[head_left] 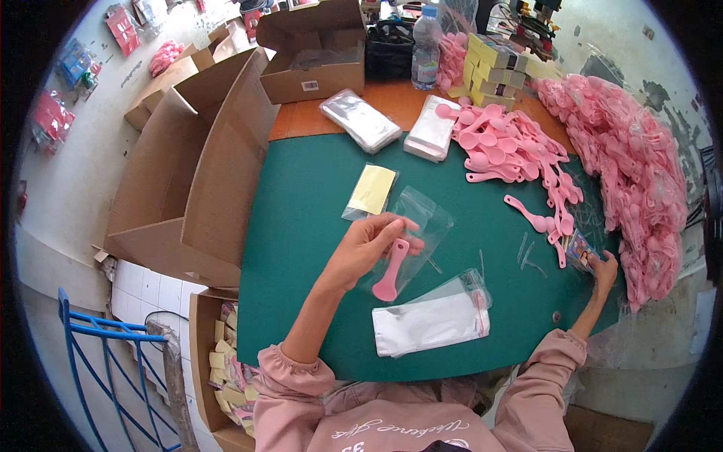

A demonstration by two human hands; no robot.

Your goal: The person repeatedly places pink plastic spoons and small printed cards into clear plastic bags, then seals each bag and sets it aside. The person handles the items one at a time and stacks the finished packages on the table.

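Observation:
My left hand is closed in a pinch over the middle of the green table, with a pink measuring spoon and a clear plastic bag at its fingers. The spoon hangs bowl down; whether it lies inside the bag or in front of it I cannot tell. Out at the table's right edge, my right hand grips a small colourful printed card, beside the near end of the spoon pile. Below my left hand lies a stack of clear bags. A yellow card in a clear bag lies just beyond it.
Two packs of clear bags, one at the left, stand at the back. Bundled yellow cards and a water bottle are behind. A large bag of pink spoons lines the right. Cardboard boxes flank the left; one lower box holds packets.

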